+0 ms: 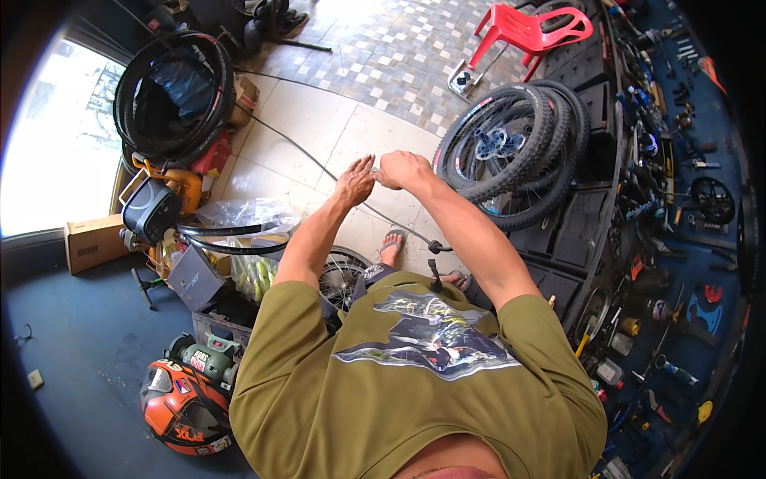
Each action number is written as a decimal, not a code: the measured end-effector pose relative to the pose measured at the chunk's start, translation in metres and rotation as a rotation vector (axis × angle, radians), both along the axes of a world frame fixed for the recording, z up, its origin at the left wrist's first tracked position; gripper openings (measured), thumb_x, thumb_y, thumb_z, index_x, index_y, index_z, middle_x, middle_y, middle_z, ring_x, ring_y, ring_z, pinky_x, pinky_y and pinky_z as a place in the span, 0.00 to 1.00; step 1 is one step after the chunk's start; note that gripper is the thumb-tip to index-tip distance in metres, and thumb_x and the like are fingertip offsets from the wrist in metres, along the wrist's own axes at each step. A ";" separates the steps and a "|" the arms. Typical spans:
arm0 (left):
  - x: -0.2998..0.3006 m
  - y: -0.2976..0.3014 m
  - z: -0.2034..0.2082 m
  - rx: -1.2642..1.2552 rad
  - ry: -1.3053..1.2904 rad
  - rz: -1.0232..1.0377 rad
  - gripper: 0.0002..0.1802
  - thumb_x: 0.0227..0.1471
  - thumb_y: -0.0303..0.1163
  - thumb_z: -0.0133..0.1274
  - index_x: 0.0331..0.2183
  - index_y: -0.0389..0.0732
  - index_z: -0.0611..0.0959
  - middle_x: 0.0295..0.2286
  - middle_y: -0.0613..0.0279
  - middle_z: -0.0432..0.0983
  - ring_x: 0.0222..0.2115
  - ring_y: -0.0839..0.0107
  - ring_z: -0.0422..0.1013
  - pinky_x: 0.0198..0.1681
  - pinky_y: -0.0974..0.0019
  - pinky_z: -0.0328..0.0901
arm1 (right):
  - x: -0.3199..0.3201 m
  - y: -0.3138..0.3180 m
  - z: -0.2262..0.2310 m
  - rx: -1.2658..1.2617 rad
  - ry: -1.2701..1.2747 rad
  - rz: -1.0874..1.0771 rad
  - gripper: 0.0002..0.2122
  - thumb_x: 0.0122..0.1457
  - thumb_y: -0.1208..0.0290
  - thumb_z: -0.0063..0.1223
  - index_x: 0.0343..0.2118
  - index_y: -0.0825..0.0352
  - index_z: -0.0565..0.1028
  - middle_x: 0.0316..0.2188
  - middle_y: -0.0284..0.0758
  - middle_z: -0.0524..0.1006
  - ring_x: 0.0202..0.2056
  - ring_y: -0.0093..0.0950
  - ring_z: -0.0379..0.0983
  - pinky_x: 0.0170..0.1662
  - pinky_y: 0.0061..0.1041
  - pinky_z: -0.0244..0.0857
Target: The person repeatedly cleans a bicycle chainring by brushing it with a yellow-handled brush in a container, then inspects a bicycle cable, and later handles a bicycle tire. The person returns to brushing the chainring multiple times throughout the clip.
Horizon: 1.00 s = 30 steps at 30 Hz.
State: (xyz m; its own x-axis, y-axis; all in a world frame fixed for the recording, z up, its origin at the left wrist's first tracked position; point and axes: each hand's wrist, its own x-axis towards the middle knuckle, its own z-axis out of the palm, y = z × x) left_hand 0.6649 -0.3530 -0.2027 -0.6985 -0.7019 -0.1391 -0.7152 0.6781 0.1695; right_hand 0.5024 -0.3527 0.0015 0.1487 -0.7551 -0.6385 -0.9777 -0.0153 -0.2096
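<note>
Both hands are held out in front of me over the tiled floor, almost touching each other. My left hand (357, 180) has its fingers stretched out close together, pointing toward my right hand. My right hand (401, 170) is closed, knuckles up. Between them shows a small pale, shiny bit (375, 169), too small to name. Below the hands, a dark cable (307, 160) crosses the floor and ends in a black knob-like piece (435, 247) near my right forearm. A spoked wheel (341, 278) stands partly hidden behind my shirt and left arm.
Bicycle wheels with knobby tires (511, 152) lie stacked at the right, beside a wall of tools (678, 199). A red plastic chair (538, 36) stands beyond. More tires (171, 96), a cardboard box (92, 243) and an orange helmet (185, 407) are on the left.
</note>
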 end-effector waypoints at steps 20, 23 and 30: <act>-0.012 -0.034 0.038 0.464 0.958 0.791 0.13 0.56 0.27 0.54 0.44 0.39 0.79 0.31 0.54 0.79 0.30 0.65 0.77 0.34 0.62 0.73 | -0.015 0.005 0.028 -0.182 0.021 -0.016 0.15 0.62 0.56 0.51 0.39 0.62 0.83 0.41 0.41 0.82 0.46 0.39 0.78 0.49 0.35 0.71; -0.001 -0.045 0.028 0.625 1.188 0.875 0.13 0.60 0.27 0.50 0.47 0.39 0.77 0.36 0.54 0.79 0.33 0.67 0.77 0.37 0.61 0.75 | -0.011 0.005 0.035 -0.231 0.007 -0.045 0.14 0.61 0.58 0.52 0.40 0.61 0.83 0.41 0.40 0.82 0.47 0.37 0.78 0.49 0.34 0.71; -0.011 -0.051 0.051 0.936 1.417 0.978 0.15 0.65 0.30 0.44 0.53 0.44 0.66 0.46 0.51 0.73 0.44 0.62 0.74 0.43 0.53 0.75 | -0.022 0.005 0.028 -0.198 0.001 -0.103 0.15 0.61 0.57 0.53 0.42 0.62 0.82 0.43 0.40 0.81 0.48 0.38 0.77 0.50 0.35 0.71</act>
